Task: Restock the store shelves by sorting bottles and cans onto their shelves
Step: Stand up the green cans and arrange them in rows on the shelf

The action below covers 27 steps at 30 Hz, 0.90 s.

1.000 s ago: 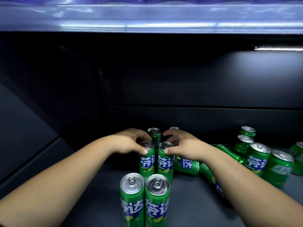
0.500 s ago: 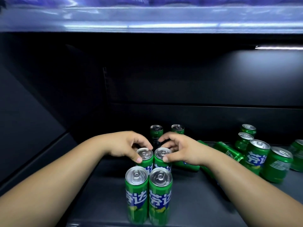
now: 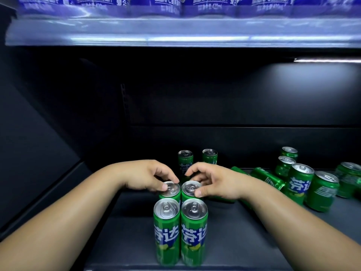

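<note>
Tall green cans stand in two columns on the dark shelf. The front pair is nearest me. Behind it, my left hand pinches the top rim of the left middle can, and my right hand pinches the top rim of the right middle can. Two more upright cans stand at the back of the columns. Most of the middle cans' bodies are hidden by the front pair.
Green cans lie on their sides behind my right forearm. Several upright green cans cluster at the right. A lit shelf edge above carries blue-labelled bottles. A dark side wall closes the left.
Both hands slid the two middle cans toward me until they sit right behind the front pair. The back pair, earlier hidden by my hands, now shows.
</note>
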{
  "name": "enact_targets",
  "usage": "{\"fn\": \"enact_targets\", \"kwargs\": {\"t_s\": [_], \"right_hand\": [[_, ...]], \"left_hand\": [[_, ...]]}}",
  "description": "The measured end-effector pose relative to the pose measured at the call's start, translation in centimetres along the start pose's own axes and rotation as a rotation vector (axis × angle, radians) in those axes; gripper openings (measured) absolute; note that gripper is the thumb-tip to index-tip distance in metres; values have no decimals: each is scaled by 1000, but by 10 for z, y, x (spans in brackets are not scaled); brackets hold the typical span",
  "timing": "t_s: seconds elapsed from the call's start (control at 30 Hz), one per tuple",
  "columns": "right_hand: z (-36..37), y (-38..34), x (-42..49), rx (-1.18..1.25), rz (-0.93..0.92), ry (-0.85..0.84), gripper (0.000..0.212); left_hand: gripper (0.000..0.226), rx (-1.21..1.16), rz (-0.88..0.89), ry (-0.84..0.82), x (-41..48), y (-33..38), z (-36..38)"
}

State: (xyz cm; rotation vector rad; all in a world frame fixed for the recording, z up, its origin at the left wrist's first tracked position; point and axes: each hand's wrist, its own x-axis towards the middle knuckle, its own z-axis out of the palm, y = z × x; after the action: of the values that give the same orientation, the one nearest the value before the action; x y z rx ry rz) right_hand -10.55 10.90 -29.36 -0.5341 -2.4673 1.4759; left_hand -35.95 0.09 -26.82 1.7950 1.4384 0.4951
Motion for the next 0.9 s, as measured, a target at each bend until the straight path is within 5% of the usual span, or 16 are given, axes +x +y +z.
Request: {"fn": "enact_targets", "kwargs": {"t_s": [0.13, 0.27, 0.5, 0.73, 0.9], "right_hand": [[2, 1, 0, -4, -8, -15, 54], [-1, 4, 1, 66, 2, 11, 61], [-32, 21, 16, -153, 35, 387, 47], [-68, 40, 37, -370, 91, 611, 36], [-74, 46, 47, -541, 204, 492, 68]], "left_hand": [[25, -49, -71, -36, 2, 9, -4], [48, 3, -78, -37, 11, 11, -6], [43, 301, -63, 248, 52, 12, -11], [48, 297, -51, 469, 105, 2, -19], [66, 385, -98, 419, 128, -2, -17]]}}
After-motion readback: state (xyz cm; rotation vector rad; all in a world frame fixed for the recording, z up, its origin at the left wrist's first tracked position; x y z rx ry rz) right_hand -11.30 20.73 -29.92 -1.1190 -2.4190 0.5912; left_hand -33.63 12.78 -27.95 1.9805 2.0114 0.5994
